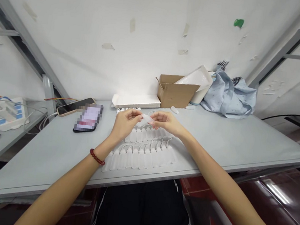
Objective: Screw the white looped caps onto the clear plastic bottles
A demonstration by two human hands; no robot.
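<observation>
Between my two hands is a small white translucent piece [147, 118], its kind too small to make out. My left hand [125, 123] pinches its left end between thumb and fingers. The fingers of my right hand [167, 122] are closed on its right end. Below them on the table lie two rows of similar flat, frosted white pieces with thin cords, a front row [141, 159] and a back row [139, 135] partly covered by my hands. Just behind my left hand are some small white parts [131, 109].
A flat white box [137, 100] lies against the wall beside an open cardboard box [177, 95]. Two loose white pieces [174, 109] lie before it. A light blue cloth bag [229, 94] stands right. Two phones [89, 118] and a power strip [12, 114] are left.
</observation>
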